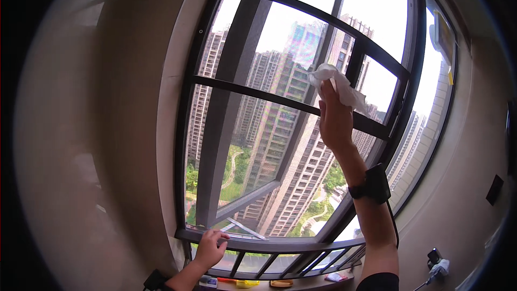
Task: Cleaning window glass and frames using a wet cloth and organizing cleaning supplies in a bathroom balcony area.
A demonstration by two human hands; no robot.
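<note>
My right hand (337, 121) is raised at the middle bars of a dark-framed window (269, 98). It is closed on a crumpled white cloth (344, 89), thin and tissue-like, that lies against the frame near the short upright bar. Part of the cloth hangs past the fingers toward the right. Lower down, my left hand (211, 249) rests at the window's bottom rail (291, 247), its fingers loosely bent and apart, with nothing seen in them. Each wrist wears a black band; the right one carries a dark box (377, 183).
Outside the mesh, an opened sash (250, 200) tilts outward on a metal stay (245, 230). Dark railing bars (266, 264) run below the rail. Beneath lie a yellow packet (247, 284) and a brown oval item (281, 283). A stick-mounted device (434, 257) stands at lower right.
</note>
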